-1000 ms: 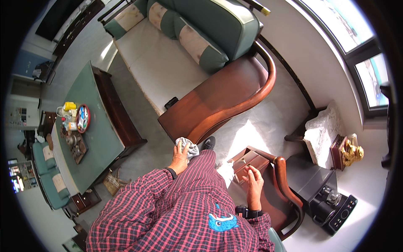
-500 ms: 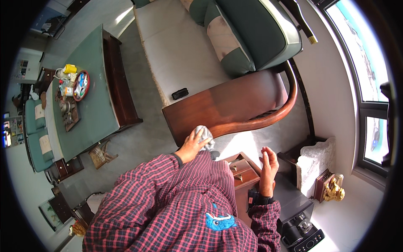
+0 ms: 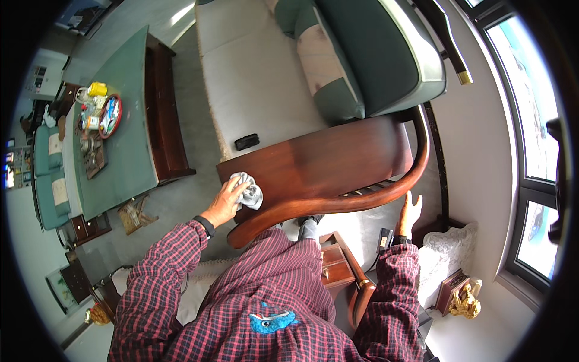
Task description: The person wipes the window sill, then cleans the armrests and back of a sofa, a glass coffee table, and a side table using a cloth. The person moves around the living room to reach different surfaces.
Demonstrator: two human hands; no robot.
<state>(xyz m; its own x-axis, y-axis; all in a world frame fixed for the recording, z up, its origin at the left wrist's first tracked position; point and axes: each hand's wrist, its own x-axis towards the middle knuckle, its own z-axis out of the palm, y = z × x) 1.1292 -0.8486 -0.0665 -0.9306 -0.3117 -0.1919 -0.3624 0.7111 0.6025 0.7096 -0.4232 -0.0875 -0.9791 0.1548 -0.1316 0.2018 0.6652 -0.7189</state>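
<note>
My left hand [image 3: 223, 202] has its fingers on a bunched grey-and-white cloth [image 3: 249, 194], pressed to the near left end of the sofa's broad brown wooden armrest [image 3: 325, 155]. A curved wooden rail [image 3: 338, 205] runs along the near side of that armrest. Beyond the rail's right-hand bend, my right hand [image 3: 410, 212] is raised with its fingers stretched out and holds nothing. Its fingertips are close to the rail; whether they touch it I cannot tell. A small black case [image 3: 246, 142] lies on the pale seat cover beside the armrest.
To the left stands a green-topped table [image 3: 129, 133] with a red-rimmed basket [image 3: 111, 117] and a tea tray [image 3: 91, 158]. A small wooden cabinet [image 3: 335, 265] is close in front of me. On the right are a gold figurine [image 3: 465, 301], lace cloth [image 3: 443, 256] and a window [image 3: 531, 114].
My left hand has moved left with the cloth, to the armrest's end. My right hand has moved forward and right, nearer the curved rail. The view has shifted, and more of the rail shows.
</note>
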